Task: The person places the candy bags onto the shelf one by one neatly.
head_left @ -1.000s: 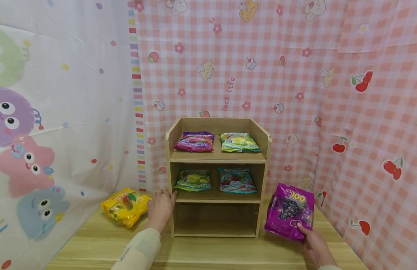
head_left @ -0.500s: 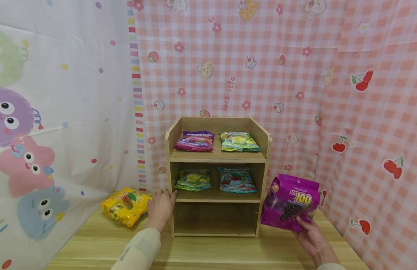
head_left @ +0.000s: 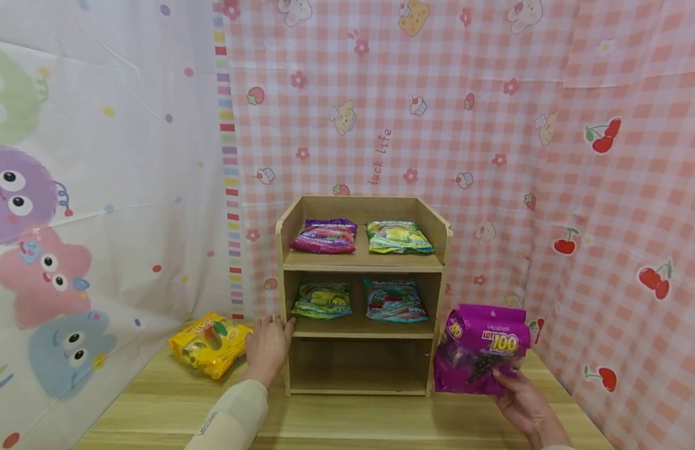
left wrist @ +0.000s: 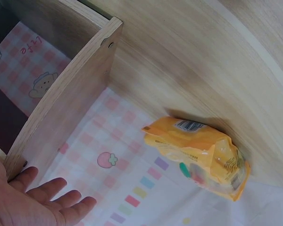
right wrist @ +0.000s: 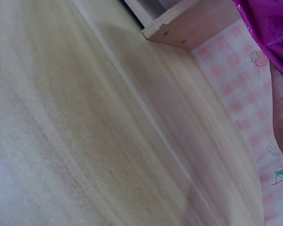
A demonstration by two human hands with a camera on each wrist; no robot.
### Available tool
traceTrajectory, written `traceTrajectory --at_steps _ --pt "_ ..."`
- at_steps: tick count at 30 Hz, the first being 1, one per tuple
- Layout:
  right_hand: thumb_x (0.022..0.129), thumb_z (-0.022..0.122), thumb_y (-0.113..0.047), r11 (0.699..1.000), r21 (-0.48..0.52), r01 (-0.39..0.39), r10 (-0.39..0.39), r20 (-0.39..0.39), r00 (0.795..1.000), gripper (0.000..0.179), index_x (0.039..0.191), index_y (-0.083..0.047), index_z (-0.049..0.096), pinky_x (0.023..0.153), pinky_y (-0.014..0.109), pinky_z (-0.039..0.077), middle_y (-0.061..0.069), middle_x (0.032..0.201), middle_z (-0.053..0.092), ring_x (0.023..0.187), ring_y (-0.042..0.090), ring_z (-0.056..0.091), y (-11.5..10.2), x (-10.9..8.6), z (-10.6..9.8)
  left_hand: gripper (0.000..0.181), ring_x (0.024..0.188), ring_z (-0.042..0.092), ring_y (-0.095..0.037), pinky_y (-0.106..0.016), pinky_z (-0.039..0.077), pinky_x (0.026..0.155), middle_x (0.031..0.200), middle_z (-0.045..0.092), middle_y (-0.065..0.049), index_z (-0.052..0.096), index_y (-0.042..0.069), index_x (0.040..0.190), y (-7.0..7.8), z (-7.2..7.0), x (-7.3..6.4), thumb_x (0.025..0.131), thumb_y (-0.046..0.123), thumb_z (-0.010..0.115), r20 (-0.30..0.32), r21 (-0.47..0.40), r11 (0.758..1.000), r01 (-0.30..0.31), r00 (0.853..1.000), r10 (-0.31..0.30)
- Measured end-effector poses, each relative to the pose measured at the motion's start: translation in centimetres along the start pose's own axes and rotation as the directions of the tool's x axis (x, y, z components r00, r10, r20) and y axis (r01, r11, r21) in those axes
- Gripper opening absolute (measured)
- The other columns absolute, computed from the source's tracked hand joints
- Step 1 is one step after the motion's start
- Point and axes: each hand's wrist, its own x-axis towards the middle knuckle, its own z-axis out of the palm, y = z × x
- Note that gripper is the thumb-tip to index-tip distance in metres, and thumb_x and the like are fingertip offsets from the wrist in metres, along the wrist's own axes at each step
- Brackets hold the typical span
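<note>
My right hand (head_left: 524, 403) grips the lower right of a purple LOT 100 candy bag (head_left: 477, 347), thumb across its front. The bag is upright beside the right side of the wooden shelf (head_left: 361, 267); only a corner of this purple bag (right wrist: 273, 33) shows in the right wrist view. My left hand (head_left: 267, 350) rests against the shelf's left side, and the left wrist view shows its fingers (left wrist: 52, 188) extended and holding nothing. To the left of that hand a yellow candy bag (head_left: 210, 345) lies on the table.
On the top shelf lie a purple-pink packet (head_left: 325, 236) and a yellow-green packet (head_left: 399, 237). The middle shelf holds a green packet (head_left: 323, 300) and a blue-green packet (head_left: 395, 301). Printed cloths (head_left: 415, 137) hang behind and at both sides of the wooden table (head_left: 347, 425).
The purple bag in my right hand has turned more upright, rising and then lowering a little, with its print now facing me the right way up. My left hand has stayed put.
</note>
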Motion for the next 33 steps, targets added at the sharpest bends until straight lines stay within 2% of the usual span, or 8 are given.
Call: traceTrajectory --at_steps 6,12,16,26,33 --pt "0.104 0.038 0.002 0.988 -0.111 -0.103 0.104 -0.002 0.995 0.042 0.11 -0.019 0.074 0.092 0.027 0.05 -0.002 0.111 0.073 0.101 0.011 0.068 0.4 0.6 1.2 0.047 0.105 0.058 -0.043 -0.064 0.046 0.085 0.11 0.065 -0.022 0.07 -0.006 0.105 0.0 0.0 0.0 0.103 0.037 0.052 0.013 -0.006 1.0 0.01 1.0 -0.01" --pt "0.105 0.041 -0.001 0.937 -0.283 -0.206 0.211 -0.012 0.977 0.041 0.11 -0.025 0.074 0.091 0.024 0.049 -0.006 0.109 0.072 0.098 0.008 0.067 1.0 1.7 2.4 0.047 0.106 0.057 -0.043 -0.064 0.045 0.085 0.112 0.065 -0.022 0.07 -0.006 0.108 -0.1 0.1 0.1 0.103 0.037 0.051 0.019 -0.004 1.0 0.016 1.0 -0.016" --pt "0.105 0.04 -0.002 0.904 -0.353 -0.243 0.264 0.014 0.964 0.041 0.114 -0.027 0.072 0.09 0.025 0.049 -0.006 0.11 0.072 0.098 0.009 0.067 1.4 2.4 2.9 0.048 0.107 0.057 -0.043 -0.064 0.045 0.086 0.114 0.065 -0.022 0.069 -0.007 0.109 -0.1 0.2 0.1 0.103 0.037 0.051 0.017 -0.012 1.0 0.018 1.0 -0.017" --pt "0.104 0.04 -0.001 0.869 -0.392 -0.301 0.345 0.045 0.938 0.039 0.121 -0.023 0.068 0.09 0.031 0.052 0.003 0.114 0.071 0.102 0.015 0.068 2.2 3.2 3.6 0.048 0.108 0.057 -0.043 -0.064 0.045 0.087 0.115 0.065 -0.022 0.069 -0.007 0.111 0.0 0.1 0.2 0.103 0.037 0.051 0.017 -0.01 1.0 0.02 1.0 -0.02" --pt "0.103 0.043 -0.002 0.82 -0.454 -0.349 0.423 0.069 0.904 0.031 0.118 -0.016 0.066 0.086 0.032 0.054 0.004 0.111 0.072 0.098 0.015 0.069 2.7 3.2 3.6 0.048 0.109 0.057 -0.043 -0.063 0.045 0.087 0.117 0.064 -0.023 0.069 -0.007 0.111 0.1 -0.1 0.1 0.103 0.037 0.051 0.024 -0.009 1.0 0.024 0.999 -0.024"
